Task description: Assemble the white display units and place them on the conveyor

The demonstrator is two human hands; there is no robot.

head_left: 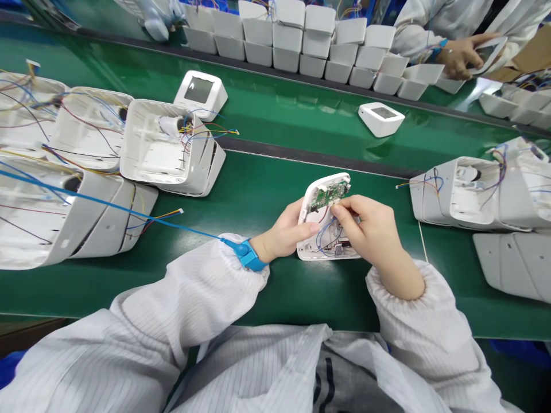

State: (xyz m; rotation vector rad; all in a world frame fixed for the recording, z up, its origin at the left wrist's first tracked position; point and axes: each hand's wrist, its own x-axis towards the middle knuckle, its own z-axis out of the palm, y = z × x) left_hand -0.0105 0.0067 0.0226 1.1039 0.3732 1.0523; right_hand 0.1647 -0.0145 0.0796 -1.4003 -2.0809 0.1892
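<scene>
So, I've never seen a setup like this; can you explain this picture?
This is no robot but a person working bare-handed, seen from a camera worn on the head, looking forward and down. The left grip holds a white cover carrying a green circuit board and wires. The right grip is at the board's lower edge; what it pinches, if anything, is hidden. On the green bench, white housings with loose wires lie on both sides; two small white units with screens sit farther off. Top right, a co-worker's hand shows.

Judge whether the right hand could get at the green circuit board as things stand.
Likely yes: the right hand is at the edge of the green circuit board, whose face looks uncovered.
</scene>
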